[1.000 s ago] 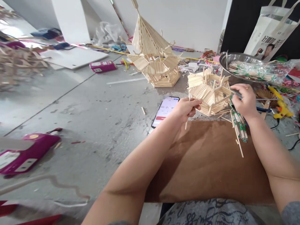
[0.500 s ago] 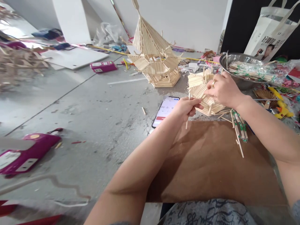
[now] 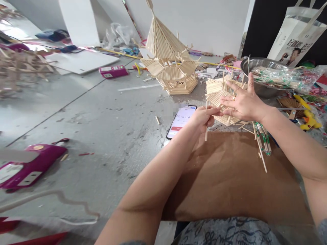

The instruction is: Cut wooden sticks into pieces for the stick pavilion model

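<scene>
My left hand (image 3: 204, 117) is closed around a thin wooden stick (image 3: 206, 135) that stands nearly upright, its lower end showing below the fingers. Spread fingers on my right hand (image 3: 241, 102) lie over the sloping stick roof of a small, partly built stick pavilion (image 3: 214, 87). A ring is on one of that hand's fingers. The left fingertips are at the model's near edge; whether they press on it I cannot tell. Behind and to the left stands a taller stick pavilion (image 3: 166, 44) with a pointed roof.
A phone (image 3: 180, 122) showing a timer lies left of my left hand. Brown paper (image 3: 237, 183) covers the front, with wrapped stick bundles (image 3: 263, 137) on it. A metal bowl (image 3: 265, 63) with more packets stands back right. Purple power strips (image 3: 113, 71) lie to the left.
My right hand has opened from bent, gathered fingers to spread ones over the roof. My left hand keeps its hold on the stick, which is now more upright.
</scene>
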The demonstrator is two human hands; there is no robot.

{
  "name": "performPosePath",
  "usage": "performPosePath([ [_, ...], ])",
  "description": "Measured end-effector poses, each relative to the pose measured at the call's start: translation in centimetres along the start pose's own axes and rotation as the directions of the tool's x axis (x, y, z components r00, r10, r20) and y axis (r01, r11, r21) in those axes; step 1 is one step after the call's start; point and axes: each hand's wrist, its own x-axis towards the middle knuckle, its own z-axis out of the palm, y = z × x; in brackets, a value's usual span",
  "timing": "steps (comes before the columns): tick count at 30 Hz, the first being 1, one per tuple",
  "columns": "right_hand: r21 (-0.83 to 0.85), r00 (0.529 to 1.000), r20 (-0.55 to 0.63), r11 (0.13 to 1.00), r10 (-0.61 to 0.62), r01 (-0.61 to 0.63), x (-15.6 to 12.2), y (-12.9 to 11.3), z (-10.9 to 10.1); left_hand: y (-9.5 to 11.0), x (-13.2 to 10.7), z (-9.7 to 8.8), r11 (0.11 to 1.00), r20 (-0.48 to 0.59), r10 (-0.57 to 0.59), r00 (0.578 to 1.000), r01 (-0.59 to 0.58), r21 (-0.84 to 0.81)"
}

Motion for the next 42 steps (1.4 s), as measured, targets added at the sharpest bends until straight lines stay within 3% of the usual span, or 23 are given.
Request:
performPosePath([
  [9, 0.014, 0.999, -0.041, 1.000, 0.021, -0.021, -0.6, 0.0, 0.4, -0.5, -0.5, -0.1, 0.999, 0.015, 0.031, 0.999, -0.031, -0.043],
  [19, -0.172, 0.992, -0.096, 0.981, 0.076, -0.092, -1.7, -1.2, 1.2, -1.2, -0.1, 0.4, 0.997, 0.015, 0.081, 0.997, -0.081, 0.005],
  [26, -0.068, 0.971, -0.169, 0.980, 0.172, -0.185, -2.5, -0.8, 1.8, -1.1, -0.4, 0.8, 0.993, -0.057, 0.114, 0.992, -0.112, 0.039],
  [38, 0.017, 0.990, -0.054, 0.991, 0.133, -0.133, -2.2, -1.0, 1.8, -0.8, 0.3, 0.2, 0.998, -0.021, 0.057, 0.998, -0.056, 0.037],
  [42, -0.053, 0.992, -0.053, 0.992, 0.114, -0.117, -2.2, -0.9, 2.0, -1.0, 0.1, 0.0, 0.996, -0.005, 0.070, 0.998, -0.070, 0.054],
])
